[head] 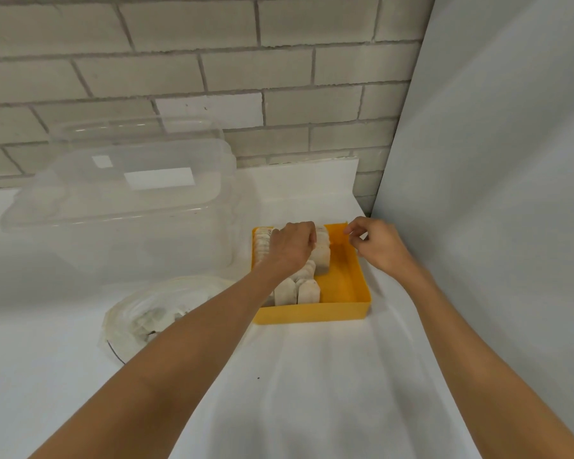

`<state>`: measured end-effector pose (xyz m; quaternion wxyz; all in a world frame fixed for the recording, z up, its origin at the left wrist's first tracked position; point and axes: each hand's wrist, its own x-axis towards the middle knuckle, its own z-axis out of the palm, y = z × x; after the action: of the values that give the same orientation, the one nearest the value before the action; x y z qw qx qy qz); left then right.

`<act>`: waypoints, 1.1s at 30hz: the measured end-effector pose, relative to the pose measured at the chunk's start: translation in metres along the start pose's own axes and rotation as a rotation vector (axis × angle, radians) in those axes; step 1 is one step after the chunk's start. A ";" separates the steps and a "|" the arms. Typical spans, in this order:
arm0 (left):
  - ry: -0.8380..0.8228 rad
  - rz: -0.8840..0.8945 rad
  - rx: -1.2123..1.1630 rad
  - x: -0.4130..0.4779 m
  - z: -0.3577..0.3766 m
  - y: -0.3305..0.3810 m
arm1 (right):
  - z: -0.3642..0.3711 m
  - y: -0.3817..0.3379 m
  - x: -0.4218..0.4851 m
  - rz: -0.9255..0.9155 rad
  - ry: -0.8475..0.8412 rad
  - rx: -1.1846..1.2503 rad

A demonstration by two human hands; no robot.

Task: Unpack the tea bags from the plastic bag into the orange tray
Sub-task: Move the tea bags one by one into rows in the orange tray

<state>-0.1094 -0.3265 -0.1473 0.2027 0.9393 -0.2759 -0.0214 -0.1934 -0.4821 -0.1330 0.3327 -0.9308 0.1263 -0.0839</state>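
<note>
An orange tray (345,286) sits on the white cloth near the right panel. Several pale tea bags (309,289) stand upright in rows along its left and middle; its right part is bare. My left hand (292,246) reaches over the tray's far left, fingers curled down onto a stack of tea bags there. Over the tray's far right rim hovers my right hand (378,246), its fingers loosely curled and nothing visible in them. A crumpled clear plastic bag (146,316) lies left of the tray with some tea bags still inside, partly hidden by my left forearm.
A large clear plastic box (123,207) with its lid stands at the back left. A grey panel (494,160) walls off the right side. A brick wall (212,61) runs along the back. White cloth (312,392) covers the table toward me.
</note>
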 end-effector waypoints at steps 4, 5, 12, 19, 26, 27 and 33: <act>0.004 -0.009 -0.028 -0.002 -0.002 0.000 | 0.000 -0.005 -0.001 -0.009 -0.002 -0.027; 0.003 -0.004 -0.036 -0.003 -0.003 0.000 | 0.000 -0.006 -0.001 -0.013 -0.002 -0.032; 0.013 0.023 -0.319 -0.029 -0.032 -0.014 | -0.001 -0.027 -0.008 -0.069 0.020 -0.049; 0.161 -0.005 -0.684 -0.108 -0.073 -0.056 | 0.023 -0.094 -0.025 -0.194 0.029 0.091; 0.197 -0.188 -0.652 -0.169 -0.086 -0.132 | 0.082 -0.166 -0.051 -0.281 -0.177 0.216; 0.201 -0.205 -0.637 -0.176 -0.088 -0.142 | 0.093 -0.173 -0.055 -0.287 -0.207 0.221; 0.191 -0.214 -0.508 -0.206 -0.096 -0.186 | 0.161 -0.202 -0.072 -0.253 -0.369 0.111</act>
<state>-0.1744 -0.0401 -0.1473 0.4530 0.8800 -0.1408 -0.0224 -0.1875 -0.2145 -0.1320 0.3877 -0.9190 -0.0595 0.0401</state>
